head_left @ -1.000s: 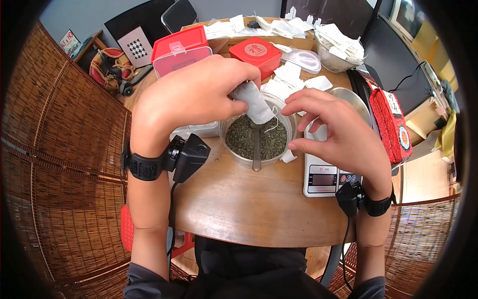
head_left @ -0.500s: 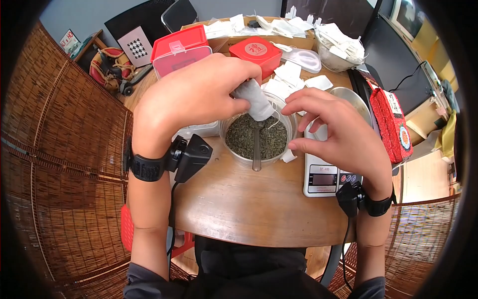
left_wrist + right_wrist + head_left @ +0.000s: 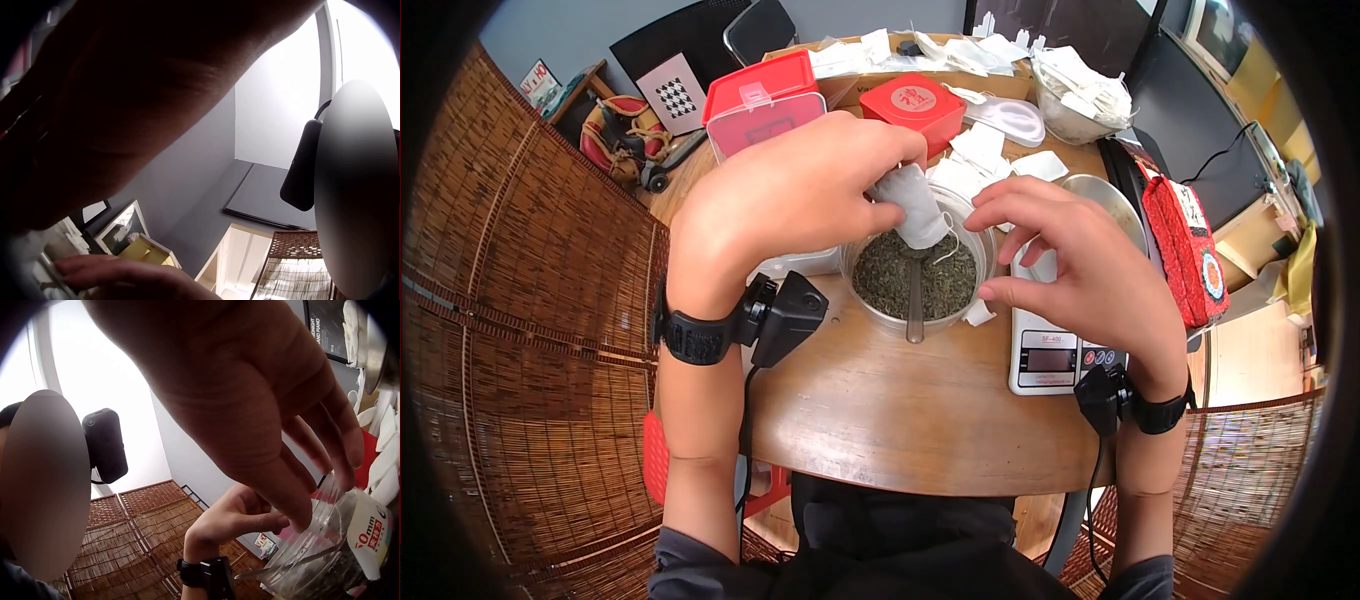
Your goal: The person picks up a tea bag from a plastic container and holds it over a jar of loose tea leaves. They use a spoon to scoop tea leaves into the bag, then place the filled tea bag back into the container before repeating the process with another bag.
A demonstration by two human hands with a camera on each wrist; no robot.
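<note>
In the head view my left hand (image 3: 800, 190) pinches a white pouch (image 3: 919, 212) with a string hanging from it, above a clear tub (image 3: 850, 285) of dark dried leaves (image 3: 885, 280). A metal spoon (image 3: 916, 305) stands in the leaves, its handle toward me. My right hand (image 3: 1080, 255) hovers at the tub's right side, fingers spread and loosely bent, holding nothing. In the right wrist view the tub (image 3: 306, 575) with the spoon lies below that hand (image 3: 262, 406).
A white scale (image 3: 1050, 370) lies under my right hand, a metal bowl (image 3: 1115, 205) behind it. Beyond the tub are red-lidded boxes (image 3: 913, 105), scattered white pouches (image 3: 980, 150) and a bowl of pouches (image 3: 1082, 95). A red package (image 3: 1185, 250) stands at right.
The pouch in my left hand has tilted and shifted slightly, and its string hangs a little differently. My right hand looks unchanged.
</note>
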